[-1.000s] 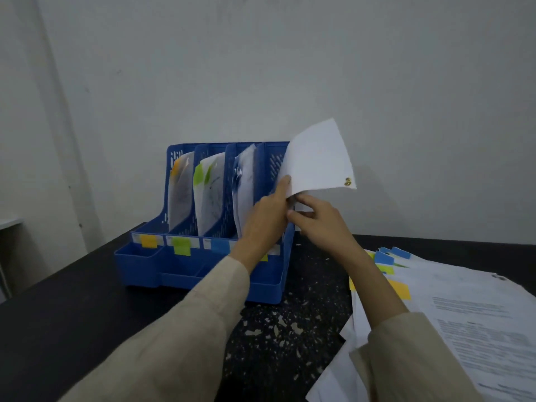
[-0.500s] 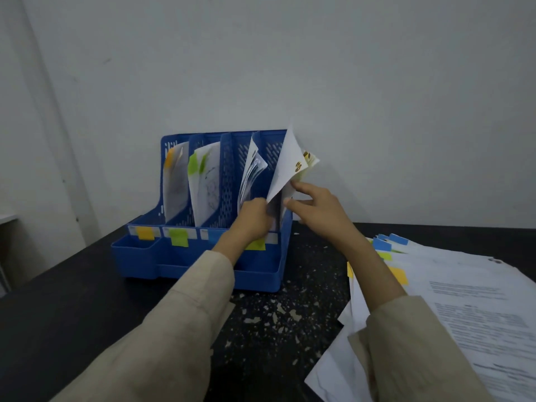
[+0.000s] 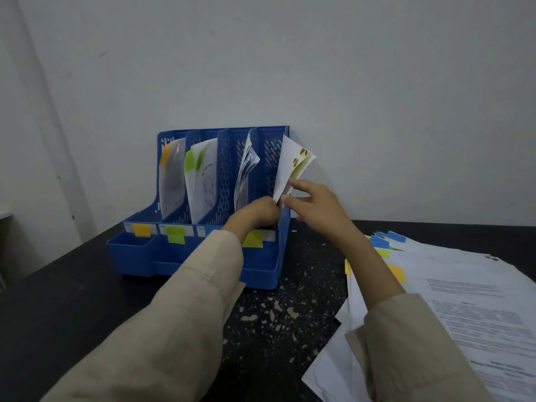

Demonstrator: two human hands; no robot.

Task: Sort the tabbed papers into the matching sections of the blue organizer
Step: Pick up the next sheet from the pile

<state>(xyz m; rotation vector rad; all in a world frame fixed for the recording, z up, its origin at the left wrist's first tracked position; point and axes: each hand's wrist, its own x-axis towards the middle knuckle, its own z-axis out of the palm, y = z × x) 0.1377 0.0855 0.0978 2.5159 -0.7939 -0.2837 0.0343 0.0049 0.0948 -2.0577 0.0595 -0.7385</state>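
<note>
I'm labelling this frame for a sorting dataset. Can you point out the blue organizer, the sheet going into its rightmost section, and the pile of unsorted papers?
blue organizer (image 3: 261,274): head view, bare front tray wall.
sheet (image 3: 287,161): head view, upper white face.
pile of unsorted papers (image 3: 470,285): head view, top printed page.

The scene is dimly and evenly lit, with a cool grey-blue cast. A soft shadow is thrown on the wall (image 3: 333,175) right of the organizer (image 3: 223,198). No glare is seen. Straight lines are bowed at the edges by the wide lens. Print on the papers (image 3: 470,309) is smeared and unreadable.
</note>
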